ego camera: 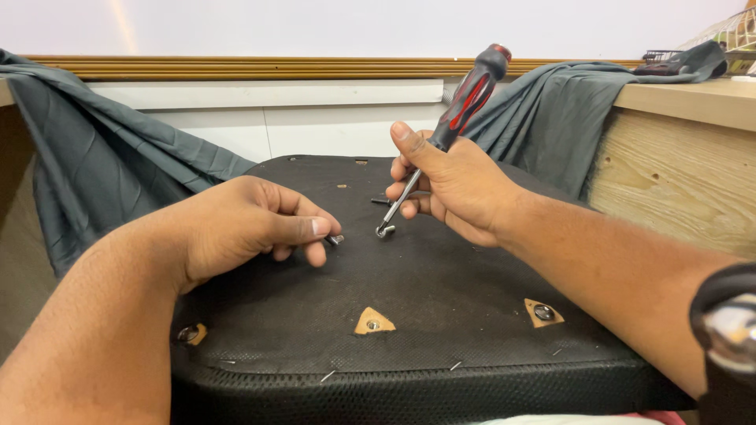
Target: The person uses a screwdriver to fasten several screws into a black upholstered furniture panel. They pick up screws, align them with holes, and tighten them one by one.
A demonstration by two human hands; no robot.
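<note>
My right hand (453,185) grips a screwdriver (465,102) with a black and red handle, held slanted, its metal tip down at a small screw with a washer (384,230) on the underside of a black seat cushion (441,307). My left hand (244,224) pinches a small metal screw (335,239) between thumb and fingers, just left of the screwdriver tip and close above the black fabric.
The seat underside has three triangular cut-outs showing wood and threaded inserts (373,323) (543,312) (190,334). Grey cloth (94,165) drapes at left and back right. A wooden bench side (677,173) stands at right. A dark watch (728,330) sits on my right wrist.
</note>
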